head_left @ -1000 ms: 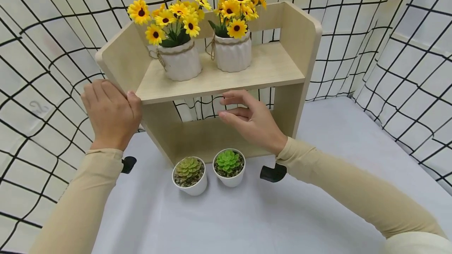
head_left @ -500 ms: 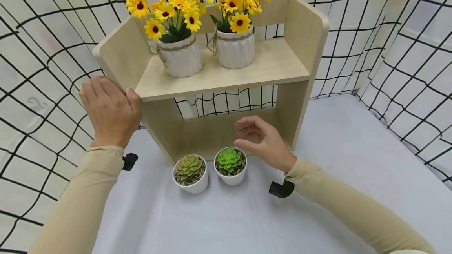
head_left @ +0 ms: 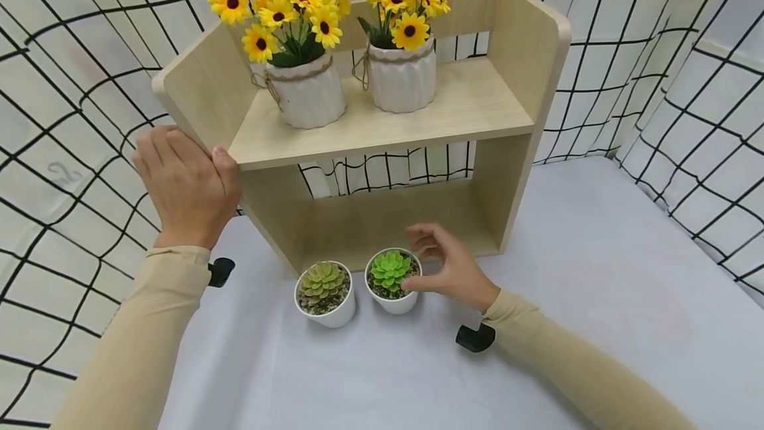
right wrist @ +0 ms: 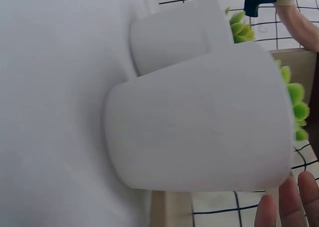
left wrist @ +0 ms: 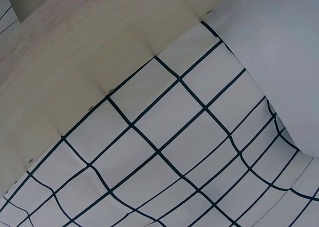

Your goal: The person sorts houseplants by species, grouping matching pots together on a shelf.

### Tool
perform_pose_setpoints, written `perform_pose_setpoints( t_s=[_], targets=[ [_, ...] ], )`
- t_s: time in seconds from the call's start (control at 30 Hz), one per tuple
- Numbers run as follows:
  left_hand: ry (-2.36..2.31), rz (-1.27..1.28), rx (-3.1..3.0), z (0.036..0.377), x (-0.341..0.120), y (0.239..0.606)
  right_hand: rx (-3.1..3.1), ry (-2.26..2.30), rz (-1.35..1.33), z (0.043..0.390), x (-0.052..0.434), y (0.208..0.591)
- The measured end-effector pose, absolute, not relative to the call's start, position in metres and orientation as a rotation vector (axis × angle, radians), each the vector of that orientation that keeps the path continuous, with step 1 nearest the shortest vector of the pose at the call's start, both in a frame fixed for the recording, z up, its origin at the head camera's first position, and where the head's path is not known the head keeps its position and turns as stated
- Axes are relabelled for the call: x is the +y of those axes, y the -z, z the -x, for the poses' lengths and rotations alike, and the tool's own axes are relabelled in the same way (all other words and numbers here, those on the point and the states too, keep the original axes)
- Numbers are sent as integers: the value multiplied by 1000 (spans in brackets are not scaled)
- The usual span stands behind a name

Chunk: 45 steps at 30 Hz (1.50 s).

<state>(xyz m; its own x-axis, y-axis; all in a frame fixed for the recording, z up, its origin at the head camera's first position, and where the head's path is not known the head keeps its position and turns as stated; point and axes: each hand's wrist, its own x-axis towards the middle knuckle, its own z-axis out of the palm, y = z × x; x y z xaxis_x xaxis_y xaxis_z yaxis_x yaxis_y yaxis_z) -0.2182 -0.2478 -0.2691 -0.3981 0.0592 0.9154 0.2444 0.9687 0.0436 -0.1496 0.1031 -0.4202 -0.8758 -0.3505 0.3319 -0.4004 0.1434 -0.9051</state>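
The right hand (head_left: 450,269) is down on the tabletop (head_left: 567,297) beside the bright green succulent pot (head_left: 391,281), its fingers (head_left: 418,284) loosely curled and spread a little, with one fingertip touching the right side of the pot's white rim. It has no grip on the pot. From the right wrist view the same pot (right wrist: 199,122) fills the picture as a smooth white wall, with fingertips (right wrist: 289,207) showing at the lower right corner, just beside it and not wrapped round it.

This pot stands on the tabletop just in front of the wooden shelf (head_left: 382,131), close against a second small white pot with a duller green succulent (head_left: 324,293) on its left.

The left hand (head_left: 186,184) lies flat against the outer left side panel of the shelf, fingers straight and together, thumb at the front edge of the upper board. The left wrist view shows only that wood panel (left wrist: 75,62) and the black-grid cloth (left wrist: 174,152) behind it.

Two white ribbed pots of yellow flowers (head_left: 304,88) (head_left: 401,71) stand side by side on the upper board.
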Motion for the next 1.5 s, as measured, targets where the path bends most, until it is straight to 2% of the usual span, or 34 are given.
perform_pose_setpoints(
  t_s=[0.5, 1.03, 1.5],
  targets=[
    [215, 211, -1969, 218, -247, 270, -2421, -1859, -759, 154, 101, 457],
    [268, 241, -1956, 220, -249, 270, -2420, -1883, -788, 153, 96, 469],
    [290, 240, -1972, 217, -244, 268, -2468, -2027, -706, 149, 95, 469]
  ],
)
